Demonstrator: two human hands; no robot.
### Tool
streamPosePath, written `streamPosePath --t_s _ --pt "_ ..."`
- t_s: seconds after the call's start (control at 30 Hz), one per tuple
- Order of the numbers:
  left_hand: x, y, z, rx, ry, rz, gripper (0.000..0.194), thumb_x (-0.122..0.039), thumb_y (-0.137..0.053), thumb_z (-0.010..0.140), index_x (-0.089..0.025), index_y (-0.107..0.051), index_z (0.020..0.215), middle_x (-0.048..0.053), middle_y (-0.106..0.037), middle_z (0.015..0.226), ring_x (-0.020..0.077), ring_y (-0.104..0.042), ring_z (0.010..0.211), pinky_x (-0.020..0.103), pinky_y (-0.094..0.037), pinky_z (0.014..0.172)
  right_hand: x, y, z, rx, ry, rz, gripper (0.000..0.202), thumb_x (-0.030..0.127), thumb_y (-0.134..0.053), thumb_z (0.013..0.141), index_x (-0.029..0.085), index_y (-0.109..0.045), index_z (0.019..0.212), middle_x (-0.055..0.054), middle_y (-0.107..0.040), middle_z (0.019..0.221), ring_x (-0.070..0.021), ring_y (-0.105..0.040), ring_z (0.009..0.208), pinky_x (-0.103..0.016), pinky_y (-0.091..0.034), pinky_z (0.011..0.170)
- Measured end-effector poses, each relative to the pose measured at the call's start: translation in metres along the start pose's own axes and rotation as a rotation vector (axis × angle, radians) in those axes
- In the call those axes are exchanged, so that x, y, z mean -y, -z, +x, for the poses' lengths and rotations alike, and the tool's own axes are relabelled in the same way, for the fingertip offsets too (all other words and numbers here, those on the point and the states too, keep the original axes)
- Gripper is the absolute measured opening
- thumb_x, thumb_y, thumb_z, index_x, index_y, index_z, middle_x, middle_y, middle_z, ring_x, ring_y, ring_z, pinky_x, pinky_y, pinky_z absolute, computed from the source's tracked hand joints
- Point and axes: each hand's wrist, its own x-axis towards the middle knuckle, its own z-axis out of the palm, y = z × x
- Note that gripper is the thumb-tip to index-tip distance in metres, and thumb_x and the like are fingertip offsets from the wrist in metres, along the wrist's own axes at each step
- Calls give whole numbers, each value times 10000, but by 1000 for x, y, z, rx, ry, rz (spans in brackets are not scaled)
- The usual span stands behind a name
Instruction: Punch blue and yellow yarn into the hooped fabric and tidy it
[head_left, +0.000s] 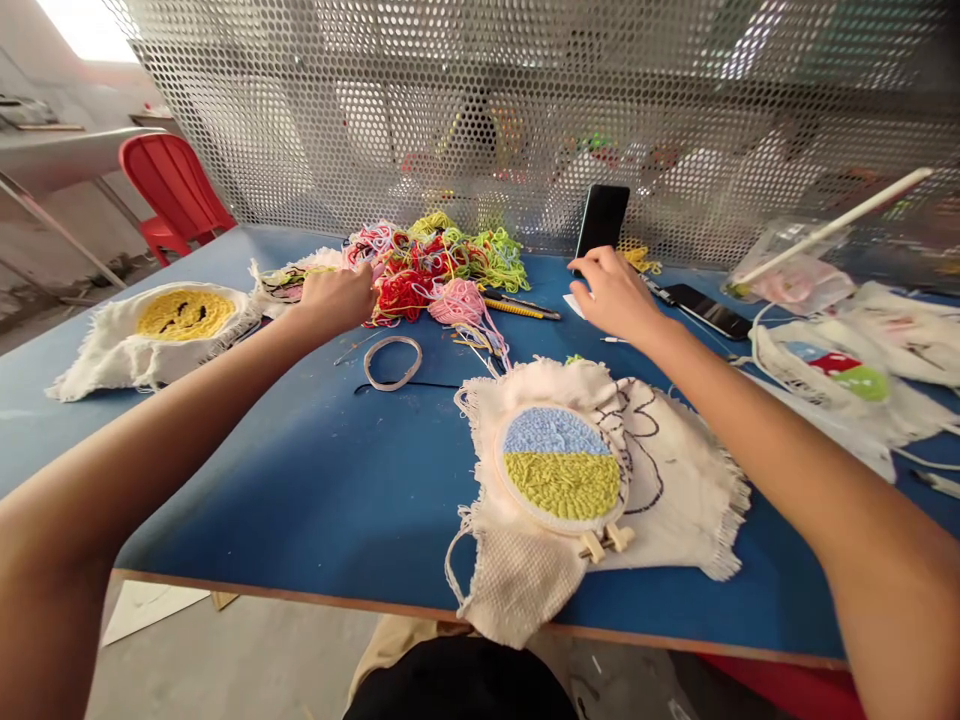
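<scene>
My left hand (339,298) reaches to the left edge of a tangled yarn pile (420,270), its fingers closed; what they hold, if anything, is hidden. My right hand (611,290) is over the table's far part, below an upright phone (604,218), fingers bent above a small white piece (574,305). Nearer me lies a hooped cloth (562,468) with a blue and yellow-green circle, on another cloth with a drawn flower (660,460). A pink yarn bundle (459,303) and a yellow cutter (517,307) lie between my hands.
A yellow punched piece (184,314) is at the left, and a pale ring (393,362) lies mid-table. To the right are a flat phone (707,310), a plastic bag (795,275), a long white stick (840,225) and more cloths (847,370). A perforated metal panel (300,120) stands behind.
</scene>
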Motion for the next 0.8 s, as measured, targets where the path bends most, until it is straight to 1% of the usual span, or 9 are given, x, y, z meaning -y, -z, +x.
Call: streamPosePath --t_s 0.13,0.2,0.23,0.33,0.4,0.53,0.6,0.67,0.8 --pt "-10 15 -15 -27 -64 58 557 -550 -131 885 -163 -432 1150 54 -552 931 170 -442 832 306 -297 758 -72 -29 42 26 -305 -106 441 304 -341 861 111 -471 1236 -211 -364 1246 -352 -354 1147 -476 -295 900" --pt "-14 20 -23 -9 -98 92 529 -524 -162 889 -155 -475 1102 75 -579 899 188 -499 794 304 -321 719 -94 -44 55 41 -518 -102 450 307 -360 852 124 -452 1254 -225 -366 1226 -366 -334 1155 -492 -293 877" --pt "-16 21 -26 -1 -108 112 513 -507 -182 888 -146 -495 1075 90 -592 870 204 -525 769 307 -333 697 -101 -52 60 36 -567 -99 454 302 -350 855 122 -442 1262 -242 -366 1214 -375 -337 1147 -504 -295 859" --pt "-16 23 -30 -5 -136 206 477 -457 -203 887 -132 -522 1029 129 -619 828 262 -584 733 319 -365 641 -111 -70 67 41 -630 -83 432 282 -344 851 151 -463 1246 -243 -387 1186 -380 -347 1131 -523 -292 839" --pt "-14 24 -30 -9 -143 283 462 -438 -203 887 -137 -528 1018 134 -631 829 283 -606 728 318 -382 611 -114 -78 67 30 -670 -78 455 253 -353 839 163 -425 1279 -242 -385 1197 -381 -344 1140 -528 -297 840" --pt "-8 30 -30 -10 -117 344 449 -445 -212 884 -158 -541 985 121 -646 825 289 -620 698 318 -400 572 -121 -86 64 14 -732 -63 530 208 -404 794 192 -375 1323 -231 -387 1221 -385 -362 1142 -556 -305 846" --pt "-8 33 -33 -25 -135 355 464 -451 -189 891 -159 -537 986 125 -650 843 288 -619 708 320 -402 567 -123 -86 61 12 -737 -53 528 212 -423 780 216 -400 1308 -214 -408 1208 -383 -380 1135 -572 -301 852" --pt "-9 36 -37 -34 -164 364 472 -443 -166 898 -156 -528 991 131 -651 863 286 -615 721 320 -400 563 -123 -82 59 -24 -731 -57 527 220 -401 793 224 -378 1320 -206 -404 1218 -374 -382 1146 -569 -301 865" --pt "-9 37 -36 -21 -192 362 479 -443 -150 903 -158 -528 979 128 -651 873 267 -612 735 316 -403 585 -116 -61 61 -261 -683 -57 617 190 -356 791 150 -200 1386 -223 -401 1240 -340 -406 1153 -503 -363 843"
